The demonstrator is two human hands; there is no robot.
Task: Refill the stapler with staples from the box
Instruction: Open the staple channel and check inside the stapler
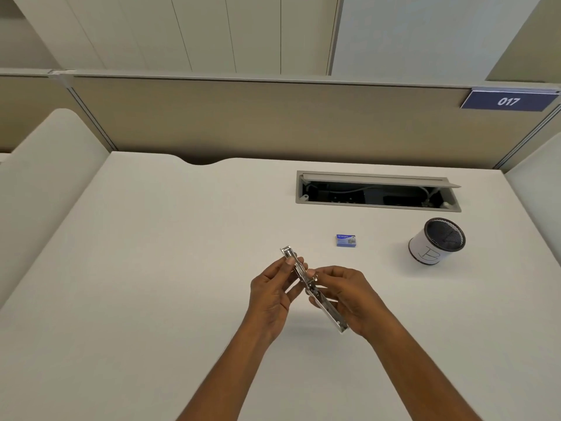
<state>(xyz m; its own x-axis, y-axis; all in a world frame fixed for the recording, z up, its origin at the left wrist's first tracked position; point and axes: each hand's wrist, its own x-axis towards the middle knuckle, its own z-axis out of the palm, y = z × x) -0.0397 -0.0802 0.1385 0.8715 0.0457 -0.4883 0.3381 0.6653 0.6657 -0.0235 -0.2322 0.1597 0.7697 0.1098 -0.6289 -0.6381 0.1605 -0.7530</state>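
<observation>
Stapler (314, 288) swung open, held above the counter (151, 253): left hand (271, 294) pinching the far end, right hand (349, 297) gripping the near half. Blue staple box (345, 240) closed, lying beyond on the right, near a mesh pen cup (437, 242).

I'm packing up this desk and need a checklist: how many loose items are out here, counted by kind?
stapler: 1
staple box: 1
mesh pen cup: 1
total: 3
</observation>
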